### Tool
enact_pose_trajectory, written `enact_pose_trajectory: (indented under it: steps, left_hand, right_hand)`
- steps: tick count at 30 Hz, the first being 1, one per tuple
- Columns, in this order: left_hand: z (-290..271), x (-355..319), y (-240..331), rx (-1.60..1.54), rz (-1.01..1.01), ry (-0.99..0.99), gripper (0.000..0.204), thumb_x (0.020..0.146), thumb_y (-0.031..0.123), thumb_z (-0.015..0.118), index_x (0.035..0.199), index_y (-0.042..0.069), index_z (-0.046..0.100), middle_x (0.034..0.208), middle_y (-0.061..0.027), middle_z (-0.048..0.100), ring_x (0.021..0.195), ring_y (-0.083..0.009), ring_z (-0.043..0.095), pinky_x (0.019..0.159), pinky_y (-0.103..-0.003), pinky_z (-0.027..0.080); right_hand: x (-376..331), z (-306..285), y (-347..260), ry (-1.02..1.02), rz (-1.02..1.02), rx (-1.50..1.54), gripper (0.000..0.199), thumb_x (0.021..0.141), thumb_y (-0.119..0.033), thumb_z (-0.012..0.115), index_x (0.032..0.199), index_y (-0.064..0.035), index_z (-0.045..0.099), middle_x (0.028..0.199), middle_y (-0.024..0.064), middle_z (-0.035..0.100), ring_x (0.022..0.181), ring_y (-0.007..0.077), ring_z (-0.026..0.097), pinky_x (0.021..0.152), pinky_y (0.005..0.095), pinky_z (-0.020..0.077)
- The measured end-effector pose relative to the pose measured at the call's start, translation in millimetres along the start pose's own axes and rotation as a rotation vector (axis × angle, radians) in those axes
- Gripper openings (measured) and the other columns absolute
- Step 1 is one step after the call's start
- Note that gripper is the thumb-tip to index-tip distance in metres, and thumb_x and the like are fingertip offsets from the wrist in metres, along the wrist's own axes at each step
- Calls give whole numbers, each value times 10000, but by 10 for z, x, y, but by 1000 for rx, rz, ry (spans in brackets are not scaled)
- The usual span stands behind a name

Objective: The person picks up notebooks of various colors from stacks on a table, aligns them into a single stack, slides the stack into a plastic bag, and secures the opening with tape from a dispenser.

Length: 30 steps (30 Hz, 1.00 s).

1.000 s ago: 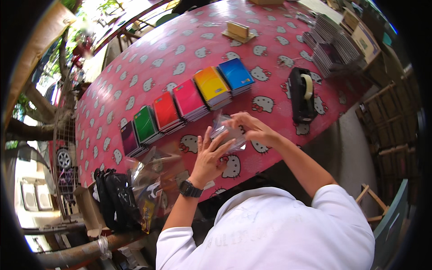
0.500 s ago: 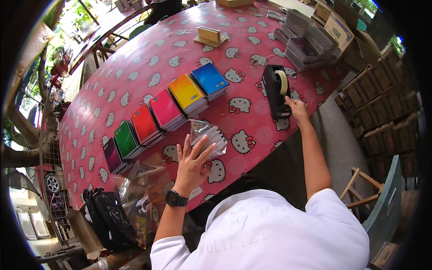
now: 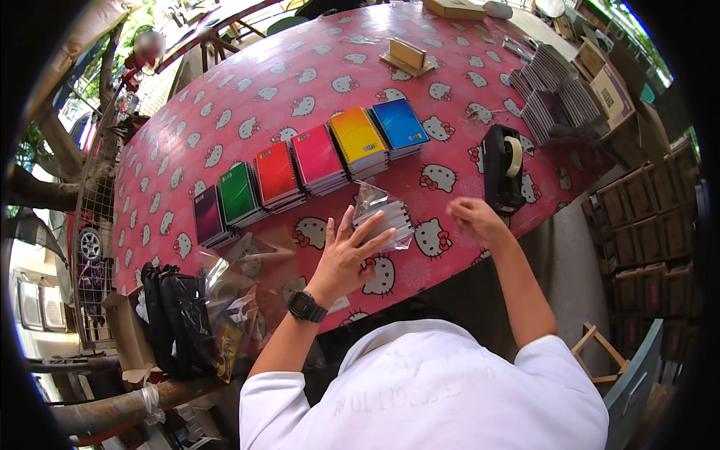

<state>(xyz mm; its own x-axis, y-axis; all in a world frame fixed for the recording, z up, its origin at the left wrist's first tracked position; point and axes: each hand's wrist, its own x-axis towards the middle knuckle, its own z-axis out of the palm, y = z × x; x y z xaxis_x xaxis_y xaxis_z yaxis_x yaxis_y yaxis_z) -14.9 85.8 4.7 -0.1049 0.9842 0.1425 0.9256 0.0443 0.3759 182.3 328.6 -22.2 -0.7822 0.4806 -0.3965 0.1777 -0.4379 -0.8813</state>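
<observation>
My left hand point(image 3: 351, 247) lies with fingers spread on a small stack of spiral notebooks in a clear plastic bag point(image 3: 400, 217), holding it down on the table. My right hand point(image 3: 480, 222) hovers over the table to the right of that bag, fingers pinched together; anything between the fingertips is too small to make out. Just beyond this hand stands a black tape dispenser point(image 3: 495, 169) with a roll of tape point(image 3: 514, 155). Behind the bag runs a row of spiral notebook stacks, from a purple stack point(image 3: 211, 216) to a blue stack point(image 3: 400, 126).
A pink patterned cloth point(image 3: 255, 109) covers the table. Wrapped notebook piles point(image 3: 551, 97) stand at the far right, near cardboard boxes point(image 3: 611, 97). A small wooden holder point(image 3: 407, 58) sits farther back. Clear plastic bags point(image 3: 240, 285) and a black bag point(image 3: 176, 319) lie at the near left.
My right hand has left the tape dispenser and moved left toward the bagged notebooks. The left hand stays on the bag. The whole view has shifted, with the table appearing farther right.
</observation>
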Motion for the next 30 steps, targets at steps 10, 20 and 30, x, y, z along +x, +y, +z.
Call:
enact_pose_trajectory:
  steps: [10, 20, 30]
  left_hand:
    - [-147, 29, 24, 5, 29, -81, 894, 576, 234, 778, 1372, 371, 396, 1525, -45, 185, 1390, -393, 130, 1093, -586, 154]
    - [432, 80, 106, -339, -208, 595, 977, 573, 170, 835, 1394, 76, 315, 1394, -134, 364, 1314, -349, 280, 1079, -450, 258]
    - [306, 221, 52, -758, -394, 418, 992, 531, 180, 869, 1371, 74, 353, 1234, -121, 488, 1234, -308, 393, 1016, -396, 364]
  right_hand:
    - [297, 1410, -982, -210, -77, -1903, 591, 656, -592, 704, 890, -49, 695, 897, 129, 679, 887, 277, 654, 755, 355, 524]
    - [-34, 902, -199, -274, -1056, -890, 239, 739, -199, 740, 947, -96, 685, 819, 64, 540, 765, 223, 540, 687, 315, 458]
    - [408, 934, -182, -430, -390, -97, 499, 919, -315, 572, 1318, -41, 450, 1070, 72, 593, 961, 115, 572, 828, 246, 431]
